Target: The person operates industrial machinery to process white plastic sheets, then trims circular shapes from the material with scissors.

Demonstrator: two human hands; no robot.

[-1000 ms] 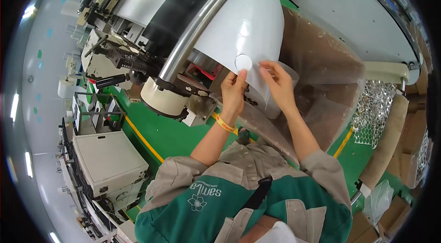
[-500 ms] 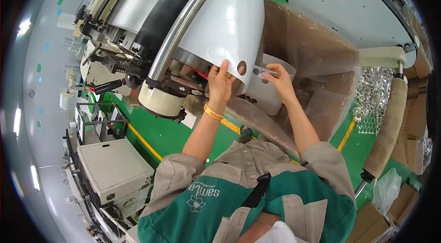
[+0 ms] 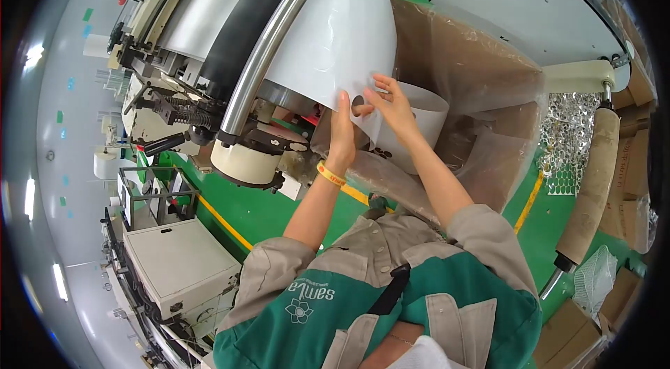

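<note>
A glossy white sheet (image 3: 335, 34) curves down from the machine's rollers, with a dark round hole close to its lower edge. My left hand (image 3: 342, 133), wearing a yellow wristband (image 3: 330, 174), grips that lower edge: the thumb lies on the front and the other fingers are behind, mostly hidden. Just right of the hole is my right hand (image 3: 396, 112), its fingers apart and slightly blurred, fingertips at the sheet's surface. Beneath it a loop of white strip (image 3: 427, 112) with punched holes curls inside a large clear plastic bag (image 3: 481, 55).
A steel roller (image 3: 279, 34) and a black roller (image 3: 244, 27) run alongside the sheet at upper left. A cream roller end (image 3: 246, 163) juts out below them. At right stands a brown padded roller (image 3: 592, 181) beside perforated silver material (image 3: 569, 135). Cardboard boxes (image 3: 569, 337) sit lower right.
My right hand has moved left and up, from over the white strip to the sheet by the hole. My left hand keeps its grip, its thumb now straighter along the sheet.
</note>
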